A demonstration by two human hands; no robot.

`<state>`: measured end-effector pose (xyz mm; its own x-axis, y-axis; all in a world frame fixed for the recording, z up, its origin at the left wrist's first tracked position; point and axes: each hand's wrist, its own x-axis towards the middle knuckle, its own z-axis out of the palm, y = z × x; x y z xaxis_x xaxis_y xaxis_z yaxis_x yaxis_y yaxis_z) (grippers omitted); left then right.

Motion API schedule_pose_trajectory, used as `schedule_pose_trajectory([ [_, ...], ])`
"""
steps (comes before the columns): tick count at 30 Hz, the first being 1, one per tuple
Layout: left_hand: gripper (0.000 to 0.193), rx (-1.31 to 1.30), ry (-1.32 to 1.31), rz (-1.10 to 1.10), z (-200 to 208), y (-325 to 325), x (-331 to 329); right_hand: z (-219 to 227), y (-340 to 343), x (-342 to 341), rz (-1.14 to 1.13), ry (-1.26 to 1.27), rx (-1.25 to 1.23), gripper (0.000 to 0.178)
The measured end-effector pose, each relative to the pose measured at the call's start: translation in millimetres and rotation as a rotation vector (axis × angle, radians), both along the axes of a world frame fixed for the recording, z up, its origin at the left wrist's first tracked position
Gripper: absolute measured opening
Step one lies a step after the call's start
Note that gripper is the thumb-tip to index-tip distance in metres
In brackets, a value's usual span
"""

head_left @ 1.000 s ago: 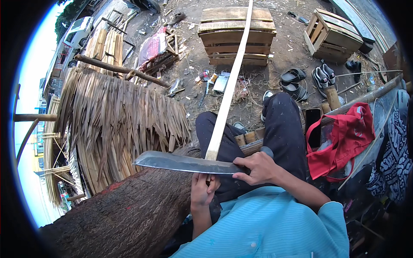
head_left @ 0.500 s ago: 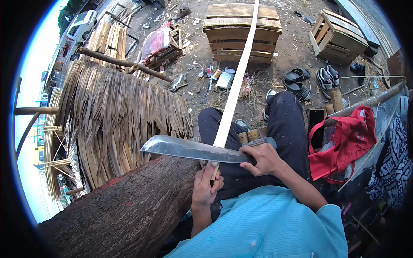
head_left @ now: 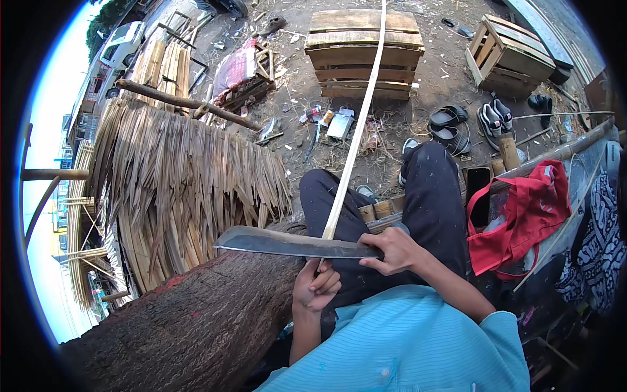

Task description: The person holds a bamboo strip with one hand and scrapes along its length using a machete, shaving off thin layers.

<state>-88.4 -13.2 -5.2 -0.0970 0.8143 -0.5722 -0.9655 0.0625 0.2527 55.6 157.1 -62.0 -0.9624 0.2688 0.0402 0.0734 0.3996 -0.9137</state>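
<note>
– Littered dirt ground (head_left: 441,81) spreads beyond the machete (head_left: 287,244). Where's the pale wooden strip (head_left: 337,202)?

– Crossing beneath the machete's blade; contact between them isn't clear. Its near end sits just below the blade, between the curled fingers of the left hand (head_left: 315,287), the nearer one.

– And the right hand (head_left: 392,251)?

– At the machete's right end, fingers wrapped round it.

– Which way do both point?

– Strip: long axis forward, leaning slightly right, toward the slatted crate (head_left: 343,57) beyond the machete. Blade: leftward, nearly square across.

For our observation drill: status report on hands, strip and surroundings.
Left hand gripping pale strip at near end. Right hand holding machete across strip. Thick log at left.
</note>
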Motion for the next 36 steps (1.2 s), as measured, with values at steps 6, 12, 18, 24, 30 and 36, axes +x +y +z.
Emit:
schedule_pose_trajectory([
  [6, 0.031, 0.434, -0.600, 0.212, -8.2, 1.3, 12.6, 11.6, -16.0, -5.6, -0.055, 0.027, -0.010, 0.034],
  [12, 0.021, -0.043, -0.010, -0.012, -6.8, 0.3, 9.8, 11.5, -10.8, 4.9, 0.028, -0.076, 0.105, 0.040],
  [18, 0.026, -0.343, 0.475, -0.064, -11.9, 3.2, 15.9, 5.0, -13.6, 8.9, 0.042, -0.168, 0.154, 0.044],
  [24, 0.036, -0.298, 0.611, 0.054, -11.2, 10.0, 19.5, 19.0, -18.9, 8.8, 0.024, -0.148, 0.091, 0.042],
  [30, 0.015, -0.541, 1.027, 0.045, -28.2, 14.1, 25.9, 12.1, -18.2, 3.7, -0.048, -0.144, 0.055, 0.039],
  [36, 0.023, -0.384, 1.328, 0.074, -44.6, 8.9, 26.7, 7.8, -18.2, 15.2, 0.044, -0.103, 0.037, 0.040],
])
